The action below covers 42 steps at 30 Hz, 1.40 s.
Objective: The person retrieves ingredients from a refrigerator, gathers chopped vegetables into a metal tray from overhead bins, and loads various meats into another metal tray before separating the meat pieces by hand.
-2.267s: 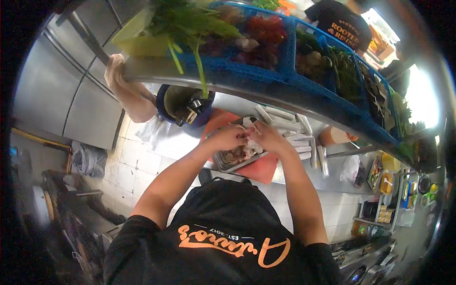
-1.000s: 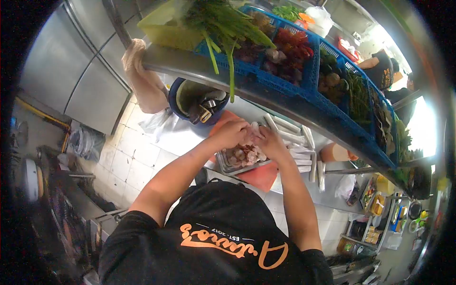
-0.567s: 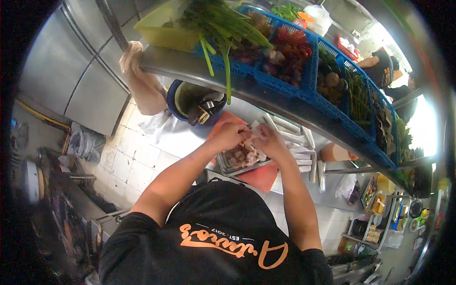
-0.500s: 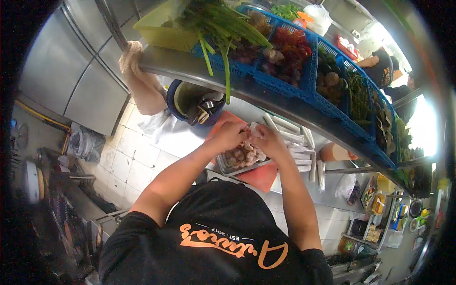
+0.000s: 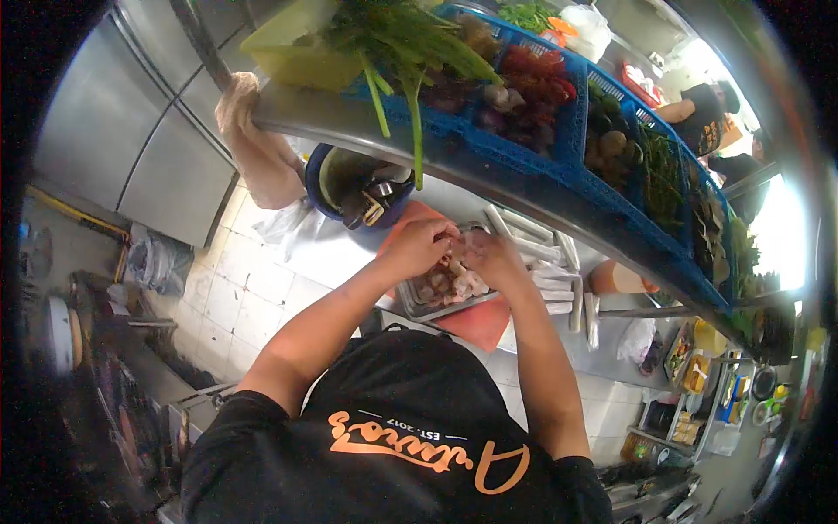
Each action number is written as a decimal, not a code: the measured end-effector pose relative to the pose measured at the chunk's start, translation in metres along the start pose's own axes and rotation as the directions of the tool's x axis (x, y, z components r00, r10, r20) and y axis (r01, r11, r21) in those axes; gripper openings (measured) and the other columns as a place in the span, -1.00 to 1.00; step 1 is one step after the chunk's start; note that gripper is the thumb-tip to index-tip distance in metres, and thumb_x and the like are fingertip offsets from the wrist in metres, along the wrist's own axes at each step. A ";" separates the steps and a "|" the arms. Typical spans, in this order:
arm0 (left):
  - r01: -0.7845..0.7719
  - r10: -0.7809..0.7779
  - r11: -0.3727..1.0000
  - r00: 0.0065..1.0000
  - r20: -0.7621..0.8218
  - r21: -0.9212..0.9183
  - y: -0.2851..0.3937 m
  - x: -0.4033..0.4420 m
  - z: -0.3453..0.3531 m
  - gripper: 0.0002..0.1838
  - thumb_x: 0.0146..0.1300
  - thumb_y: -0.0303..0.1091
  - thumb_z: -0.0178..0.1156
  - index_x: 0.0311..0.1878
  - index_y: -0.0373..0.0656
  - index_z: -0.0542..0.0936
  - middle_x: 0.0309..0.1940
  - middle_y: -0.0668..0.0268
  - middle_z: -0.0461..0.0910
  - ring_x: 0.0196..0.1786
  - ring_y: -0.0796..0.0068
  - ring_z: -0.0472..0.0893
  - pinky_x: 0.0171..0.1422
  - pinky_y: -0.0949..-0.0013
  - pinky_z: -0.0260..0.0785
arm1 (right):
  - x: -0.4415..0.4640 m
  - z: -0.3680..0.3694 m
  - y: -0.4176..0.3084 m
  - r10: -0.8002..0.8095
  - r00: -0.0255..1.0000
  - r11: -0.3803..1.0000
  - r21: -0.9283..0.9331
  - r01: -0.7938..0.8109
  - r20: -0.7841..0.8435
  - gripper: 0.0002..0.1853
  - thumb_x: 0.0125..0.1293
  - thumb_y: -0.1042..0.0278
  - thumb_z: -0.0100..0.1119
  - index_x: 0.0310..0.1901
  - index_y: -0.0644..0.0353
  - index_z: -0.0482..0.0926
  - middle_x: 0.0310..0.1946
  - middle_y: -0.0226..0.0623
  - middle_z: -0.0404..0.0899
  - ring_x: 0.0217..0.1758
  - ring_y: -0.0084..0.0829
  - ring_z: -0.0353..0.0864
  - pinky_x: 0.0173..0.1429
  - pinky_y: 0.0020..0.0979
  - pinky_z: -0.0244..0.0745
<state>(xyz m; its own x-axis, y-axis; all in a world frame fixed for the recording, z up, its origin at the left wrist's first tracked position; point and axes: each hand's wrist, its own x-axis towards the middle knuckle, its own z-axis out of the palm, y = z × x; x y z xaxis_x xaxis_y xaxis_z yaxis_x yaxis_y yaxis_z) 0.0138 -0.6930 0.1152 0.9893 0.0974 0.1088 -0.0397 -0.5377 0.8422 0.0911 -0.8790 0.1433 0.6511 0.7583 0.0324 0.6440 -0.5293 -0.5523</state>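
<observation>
A metal tray [image 5: 428,312] rests on an orange-red cutting board [image 5: 484,329] and holds pale pinkish pieces [image 5: 449,286] that look like raw meat or seafood. Over the tray's far left part, my left hand [image 5: 425,247] has its fingers curled together around something small and reddish. My right hand [image 5: 491,262] is close beside it on the right, over the far right part of the tray, and is blurred. What its fingers hold, if anything, cannot be made out.
Above the tray runs a metal shelf [image 5: 332,127] with blue crates [image 5: 524,166] of vegetables. A dark blue bucket [image 5: 319,199] stands left of the board. Wrapped white packets [image 5: 550,279] lie to the right. A cloth [image 5: 253,153] hangs at left. Another person [image 5: 703,118] is beyond the shelf.
The whitish piece that showed between my hands is no longer visible there. My right hand has shifted slightly and the tray's far corner now shows. Earlier, the view swung, moving the shelf and bucket within it.
</observation>
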 end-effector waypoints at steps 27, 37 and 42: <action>0.110 -0.544 0.836 0.285 -0.789 -0.537 -0.217 -0.144 -0.237 -0.90 0.33 -0.44 0.11 -0.13 -0.12 0.56 -0.45 0.40 0.57 -0.39 0.59 0.53 -0.30 0.45 0.40 | -0.086 0.096 0.032 0.662 0.725 0.446 0.678 -0.584 0.188 -0.81 0.39 0.32 0.16 -0.06 0.21 0.55 -0.39 -0.40 0.57 -0.45 -0.57 0.53 -0.43 -0.53 0.41; 0.426 -0.388 0.898 0.649 -0.654 -0.110 -0.344 -0.086 -0.243 -0.33 0.21 -0.44 0.21 0.44 -0.11 0.36 0.11 0.02 0.58 0.09 0.25 0.55 0.24 0.21 0.39 | -0.080 0.155 -0.036 0.886 0.422 0.214 0.637 -0.741 0.193 -0.65 0.39 0.07 0.23 -0.24 0.29 0.59 -0.50 -0.35 0.59 -0.59 -0.52 0.55 -0.54 -0.45 0.53; 0.293 -0.421 0.906 0.694 -0.585 -0.305 -0.305 -0.174 -0.184 -0.52 0.33 -0.46 0.12 0.32 -0.24 0.45 0.13 0.12 0.57 0.08 0.34 0.58 0.21 0.34 0.42 | -0.099 0.179 -0.049 0.844 0.537 0.214 0.918 -0.333 -0.002 -0.71 0.36 0.29 0.23 0.01 0.23 0.50 -0.28 -0.28 0.65 -0.35 -0.48 0.67 -0.39 -0.46 0.63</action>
<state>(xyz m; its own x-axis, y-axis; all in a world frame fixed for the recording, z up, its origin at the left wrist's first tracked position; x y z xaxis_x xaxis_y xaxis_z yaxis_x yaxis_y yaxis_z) -0.1723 -0.3919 -0.0629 0.6207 0.7835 0.0298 0.2106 -0.2032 0.9562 -0.0769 -0.8595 0.0182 0.8937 -0.0406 -0.4468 -0.4477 -0.0164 -0.8940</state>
